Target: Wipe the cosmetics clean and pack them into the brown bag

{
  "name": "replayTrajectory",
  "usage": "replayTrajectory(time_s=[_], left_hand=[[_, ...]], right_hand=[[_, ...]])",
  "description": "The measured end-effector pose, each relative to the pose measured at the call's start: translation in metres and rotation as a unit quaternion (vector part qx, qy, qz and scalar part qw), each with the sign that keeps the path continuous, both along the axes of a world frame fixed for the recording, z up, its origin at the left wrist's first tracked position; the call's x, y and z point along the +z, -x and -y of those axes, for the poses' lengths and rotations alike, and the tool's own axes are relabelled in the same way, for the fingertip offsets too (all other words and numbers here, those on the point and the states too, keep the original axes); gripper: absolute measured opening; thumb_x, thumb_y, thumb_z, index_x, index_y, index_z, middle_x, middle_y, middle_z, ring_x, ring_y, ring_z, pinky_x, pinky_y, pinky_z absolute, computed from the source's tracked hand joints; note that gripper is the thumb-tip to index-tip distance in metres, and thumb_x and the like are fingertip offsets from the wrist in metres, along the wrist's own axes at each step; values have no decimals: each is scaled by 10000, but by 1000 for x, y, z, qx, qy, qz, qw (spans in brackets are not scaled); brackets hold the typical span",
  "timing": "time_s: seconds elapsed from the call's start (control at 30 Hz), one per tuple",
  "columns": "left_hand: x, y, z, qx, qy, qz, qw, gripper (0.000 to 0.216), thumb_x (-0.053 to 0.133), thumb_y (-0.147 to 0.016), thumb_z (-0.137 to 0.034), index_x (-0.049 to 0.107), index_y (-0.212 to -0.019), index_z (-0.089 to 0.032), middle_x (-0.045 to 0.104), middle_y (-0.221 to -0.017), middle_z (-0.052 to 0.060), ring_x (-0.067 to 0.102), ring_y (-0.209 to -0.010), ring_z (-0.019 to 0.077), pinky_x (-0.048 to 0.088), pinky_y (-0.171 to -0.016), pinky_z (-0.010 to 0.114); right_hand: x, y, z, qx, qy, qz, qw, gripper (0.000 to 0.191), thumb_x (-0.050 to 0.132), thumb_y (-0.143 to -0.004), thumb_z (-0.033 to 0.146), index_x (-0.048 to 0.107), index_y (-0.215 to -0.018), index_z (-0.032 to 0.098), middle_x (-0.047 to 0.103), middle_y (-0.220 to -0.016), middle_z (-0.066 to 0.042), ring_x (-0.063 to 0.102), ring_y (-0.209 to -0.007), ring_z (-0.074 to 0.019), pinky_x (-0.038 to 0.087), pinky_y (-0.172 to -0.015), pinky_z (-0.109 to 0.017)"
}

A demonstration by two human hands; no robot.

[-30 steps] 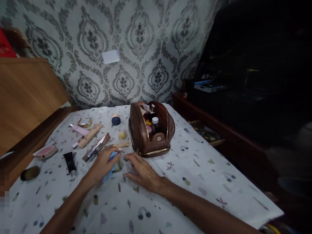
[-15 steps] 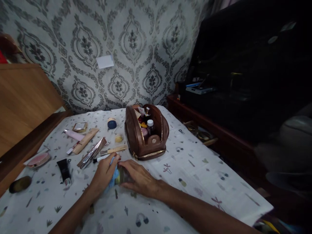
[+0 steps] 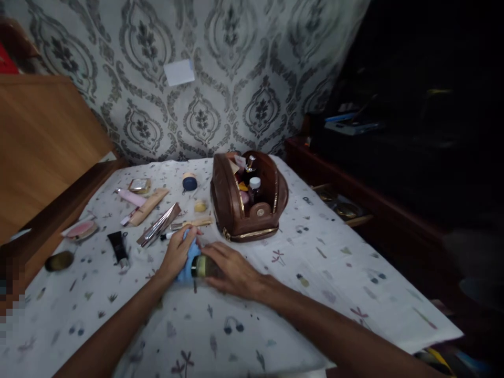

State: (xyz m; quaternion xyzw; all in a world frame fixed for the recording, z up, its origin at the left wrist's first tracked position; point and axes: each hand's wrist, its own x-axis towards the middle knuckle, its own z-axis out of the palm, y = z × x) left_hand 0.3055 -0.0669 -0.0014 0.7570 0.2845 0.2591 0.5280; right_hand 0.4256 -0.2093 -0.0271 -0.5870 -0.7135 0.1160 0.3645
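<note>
My left hand [image 3: 176,255] is closed on a crumpled light-blue cloth [image 3: 187,266]. My right hand [image 3: 234,270] wraps round a small cylindrical container [image 3: 201,266] with a dark, shiny end and a yellow-green body; the rest of it lies under the fingers. Its dark end faces the cloth, close beside it, and I cannot tell whether they touch. Both hands are low over the patterned cover. Just beyond them stands an unzipped brown makeup bag [image 3: 244,228], holding a white-capped bottle [image 3: 254,189] and other small items.
On the white patterned cover [image 3: 252,331] lie a black tube [image 3: 118,249], a brush [image 3: 59,261], a pink compact [image 3: 81,230], a beige tube [image 3: 149,206], a shiny silvery-pink stick [image 3: 159,224] and a dark-blue jar [image 3: 189,182]. A wooden panel [image 3: 43,126] rises at left.
The view has tilted down and left, so everything sits higher and further right. My right hand has drawn slightly from the left, exposing the container's dark end beside the cloth.
</note>
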Motion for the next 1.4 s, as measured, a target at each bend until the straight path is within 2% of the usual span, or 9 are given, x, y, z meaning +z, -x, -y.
replayTrajectory(time_s=[0.3,0.37,0.53,0.73,0.9,1.0,1.1,1.27,1.4], left_hand=[[-11,1,-10,-21,6,-2,1000,461,456,-904,-605,628,-872,-178,613,-744,11,559,-695,167,446,-657,272],[-10,1,-10,-20,9,-2,1000,463,442,-908,-605,623,-867,-181,607,-742,7,560,-694,170,447,-662,279],[-5,0,-6,-26,-39,12,999,473,425,-919,-603,616,-828,-181,608,-789,15,573,-800,183,453,-795,293],[0,6,0,-68,-95,24,993,464,346,-976,-538,642,-966,-181,640,-890,37,583,-878,191,446,-844,291],[4,14,2,-117,-168,38,978,440,533,-874,-534,609,-1114,-172,669,-1042,83,604,-979,236,456,-905,330],[7,14,5,-89,-182,33,979,349,550,-866,-467,619,-1043,-174,681,-981,70,617,-917,217,468,-863,309],[9,11,10,-59,-191,1,980,269,493,-906,-417,629,-893,-185,672,-808,21,603,-749,170,469,-756,269],[9,8,14,-59,-206,-2,977,243,514,-898,-387,614,-817,-182,655,-732,2,592,-700,157,455,-705,246],[6,6,14,-56,-197,-7,979,260,496,-917,-403,612,-837,-184,651,-756,2,589,-723,159,453,-722,249]], right_hand=[[-5,-5,-3,-18,11,-211,977,425,710,-833,304,595,-1230,201,637,-1112,-86,626,-940,-204,536,-839,-365],[-6,-5,-4,-31,24,-289,957,436,736,-806,344,609,-1199,204,646,-1108,-79,635,-948,-205,539,-850,-371],[-6,-8,-9,-24,75,-475,876,486,793,-740,454,604,-1110,202,679,-1076,-58,654,-981,-194,525,-927,-371],[-2,-8,-9,-26,86,-535,840,518,828,-685,487,613,-1059,200,695,-1019,-44,660,-991,-193,504,-976,-395],[0,-9,-10,-32,88,-561,822,533,843,-656,490,612,-1048,212,700,-1025,-44,669,-992,-198,515,-961,-394],[0,-9,-10,-24,96,-544,833,544,850,-637,491,596,-1032,215,689,-1010,-36,673,-957,-192,533,-915,-374],[1,-5,-7,-1,98,-482,871,515,836,-668,425,568,-1054,213,674,-1016,-29,667,-934,-183,541,-874,-350],[6,1,2,-14,65,-227,972,472,779,-753,295,558,-1158,194,654,-1102,-66,623,-1014,-217,510,-898,-360],[5,1,6,-14,44,-107,993,531,749,-761,202,532,-1246,185,623,-1181,-114,582,-1105,-256,483,-945,-401]])
